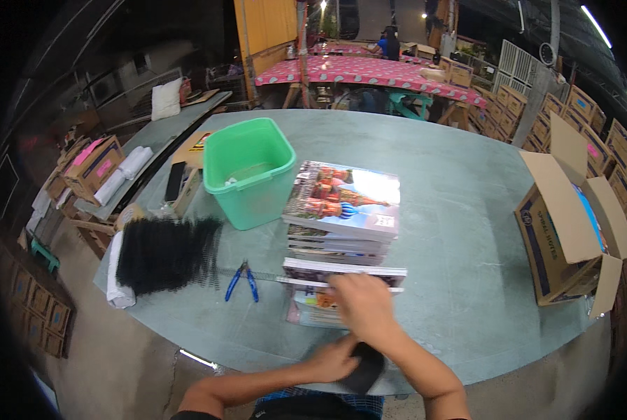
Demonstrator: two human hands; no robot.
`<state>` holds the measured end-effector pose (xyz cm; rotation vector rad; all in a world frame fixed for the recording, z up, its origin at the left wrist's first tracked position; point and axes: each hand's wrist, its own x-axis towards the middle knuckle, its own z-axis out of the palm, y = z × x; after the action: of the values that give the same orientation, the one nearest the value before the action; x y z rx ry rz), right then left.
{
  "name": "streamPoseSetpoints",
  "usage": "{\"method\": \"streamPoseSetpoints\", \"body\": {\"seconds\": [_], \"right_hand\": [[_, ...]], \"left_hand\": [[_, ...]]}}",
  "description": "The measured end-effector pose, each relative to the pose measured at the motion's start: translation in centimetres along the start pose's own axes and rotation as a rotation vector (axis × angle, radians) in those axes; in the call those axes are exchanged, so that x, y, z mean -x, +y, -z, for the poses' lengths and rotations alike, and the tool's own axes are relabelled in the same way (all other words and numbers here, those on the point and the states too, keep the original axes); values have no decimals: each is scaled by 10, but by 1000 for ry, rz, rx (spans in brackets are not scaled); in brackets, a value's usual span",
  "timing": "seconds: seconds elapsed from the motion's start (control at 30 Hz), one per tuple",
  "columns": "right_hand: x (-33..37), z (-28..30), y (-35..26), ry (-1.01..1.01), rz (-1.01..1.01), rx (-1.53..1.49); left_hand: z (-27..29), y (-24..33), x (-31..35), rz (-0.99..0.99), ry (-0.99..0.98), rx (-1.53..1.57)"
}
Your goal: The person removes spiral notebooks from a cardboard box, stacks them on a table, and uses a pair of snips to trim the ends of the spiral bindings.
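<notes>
- Head view, lower middle of the frame: my right hand (361, 302) lies flat on the near, low stack of booklets (341, 276), fingers spread loosely over the top sheet and pressing it down, pinching nothing that I can see.
- My left hand (336, 358) sits just below it, at the near edge of the surface (453, 175), closed around a dark object (364, 367). The motion blur keeps me from telling what it is.
- I judge the step in hand to be steadying the top booklet while the dark object is brought to it. The next move calls for keeping the sheets squared under my right palm.
- Centre of the frame: a taller stack of booklets (343, 210) with colourful glossy covers stands just behind the low one, touching or nearly so. A small white label sits at the right corner of its top cover.
- Left of centre: a green plastic tub (249, 171) stands beside the tall stack. Blue-handled pliers (241, 281) lie in front of it, and a pile of black wire combs (165, 253) lies further left.
- Right edge: an open cardboard carton (572, 224), flaps up, with blue print on its side and bright covers showing inside.
- Upper right: rows of closed brown cartons (579, 105) are stacked along the wall.
- Left edge: more brown cartons, some with pink labels (93, 164).
</notes>
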<state>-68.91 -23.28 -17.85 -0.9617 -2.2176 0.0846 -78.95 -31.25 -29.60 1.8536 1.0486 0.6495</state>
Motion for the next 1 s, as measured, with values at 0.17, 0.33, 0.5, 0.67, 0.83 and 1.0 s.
{"method": "streamPoseSetpoints", "body": {"seconds": [0.17,0.33,0.5,0.67,0.83,1.0], "right_hand": [[5,8,9,-3,-132,45],[-5,3,2,-50,-147,-3],[2,3,-3,-52,-209,-12],[-6,-3,-17,-53,-173,13],[0,0,-13,-4,-126,67],[6,-1,-29,10,-67,165]], "left_hand": [[100,21,70,11,208,-89],[172,53,39,-293,1190,-474],[171,60,48,-319,914,-694],[165,23,40,-337,595,-725],[186,72,43,-312,1117,-414],[153,35,41,-323,308,-613]]}}
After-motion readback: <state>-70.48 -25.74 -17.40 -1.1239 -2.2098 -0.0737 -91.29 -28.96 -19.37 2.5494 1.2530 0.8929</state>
